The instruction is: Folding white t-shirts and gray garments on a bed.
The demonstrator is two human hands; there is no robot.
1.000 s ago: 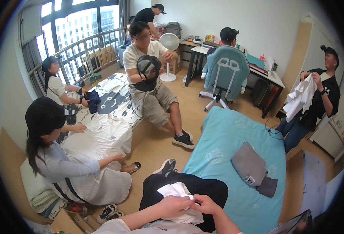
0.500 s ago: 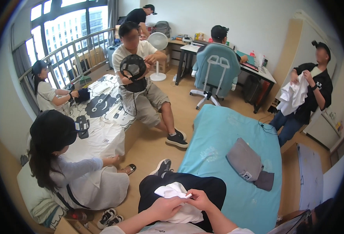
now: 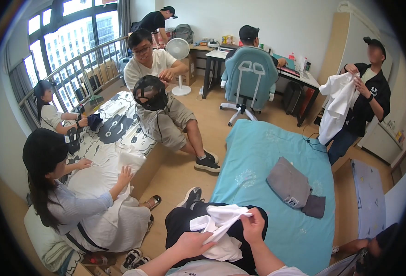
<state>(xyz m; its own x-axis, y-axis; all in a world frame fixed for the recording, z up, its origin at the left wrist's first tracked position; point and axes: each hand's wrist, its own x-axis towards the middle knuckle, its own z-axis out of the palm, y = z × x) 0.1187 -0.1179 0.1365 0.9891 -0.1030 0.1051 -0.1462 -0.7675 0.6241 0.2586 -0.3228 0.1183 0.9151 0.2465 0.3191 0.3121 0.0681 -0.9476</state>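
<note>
Above my lap a crumpled white cloth [image 3: 223, 230], probably a garment, hangs between my two hands. My left hand [image 3: 191, 244] is closed on its lower left edge. At the upper right corner, my right hand [image 3: 253, 224] pinches the fabric, fingers pressed together. Part of the cloth is stretched between the hands, and the rest droops onto my black trousers [image 3: 177, 225]. Its exact kind cannot be made out from the folds.
On the blue-covered bed [image 3: 239, 179] to my right lies a folded grey garment [image 3: 288, 181]. A person [image 3: 69, 198] at the left smooths white cloth on a patterned bed [image 3: 113, 126]. Another person [image 3: 364, 92] stands at right holding a white shirt [image 3: 338, 103]. Beyond is a blue chair [image 3: 251, 73].
My hands have moved apart, the right one rising, and the cloth is now stretched between them. The person at right has let the white shirt hang longer; the person at left has spread both hands.
</note>
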